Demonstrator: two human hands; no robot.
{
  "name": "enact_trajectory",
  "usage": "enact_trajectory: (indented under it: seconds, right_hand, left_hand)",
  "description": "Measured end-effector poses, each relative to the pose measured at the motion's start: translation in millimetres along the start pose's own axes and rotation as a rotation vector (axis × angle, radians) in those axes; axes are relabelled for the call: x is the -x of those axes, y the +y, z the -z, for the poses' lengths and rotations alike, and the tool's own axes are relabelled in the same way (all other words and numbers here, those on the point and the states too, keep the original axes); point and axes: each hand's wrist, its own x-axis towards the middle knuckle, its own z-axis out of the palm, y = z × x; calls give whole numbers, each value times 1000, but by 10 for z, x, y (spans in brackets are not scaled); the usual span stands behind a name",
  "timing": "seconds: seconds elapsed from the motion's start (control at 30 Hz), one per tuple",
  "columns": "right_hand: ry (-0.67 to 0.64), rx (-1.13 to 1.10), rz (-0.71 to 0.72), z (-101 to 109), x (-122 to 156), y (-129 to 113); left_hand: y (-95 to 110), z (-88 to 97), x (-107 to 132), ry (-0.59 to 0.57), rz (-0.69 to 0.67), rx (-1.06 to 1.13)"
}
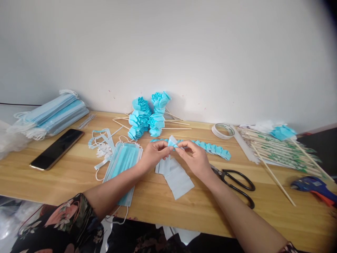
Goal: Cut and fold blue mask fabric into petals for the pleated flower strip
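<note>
Between my fingertips I hold a small folded piece of blue and white mask fabric [172, 141]. My left hand [153, 154] pinches its left side, and my right hand [195, 158] pinches its right side. Below them, pale cut fabric pieces [180, 181] lie flat on the table. Behind my hands runs a row of small folded blue petals [214, 148], partly hidden by my right hand. Blue face masks [125, 161] lie under and beside my left forearm. Black-handled scissors [237, 179] rest to the right of my right wrist.
Blue fabric flowers [139, 119] on thin sticks lie at the back. Mask stacks [56, 112], a phone [56, 149] and cut mask scraps [102, 144] are leftward. To the right are a tape roll [223, 131], wrapped sticks [279, 147] and a blue glue gun [310, 184].
</note>
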Motion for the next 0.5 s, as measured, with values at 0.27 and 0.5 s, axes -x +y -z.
enact_trajectory:
  seconds: [0.27,0.5]
  right_hand:
    - [0,30,21,26,6,28]
    - [-23,10,49,35,-6,1]
  left_hand:
    - [21,27,-4,0,1,-27]
    - [1,52,-35,7,-5,-30]
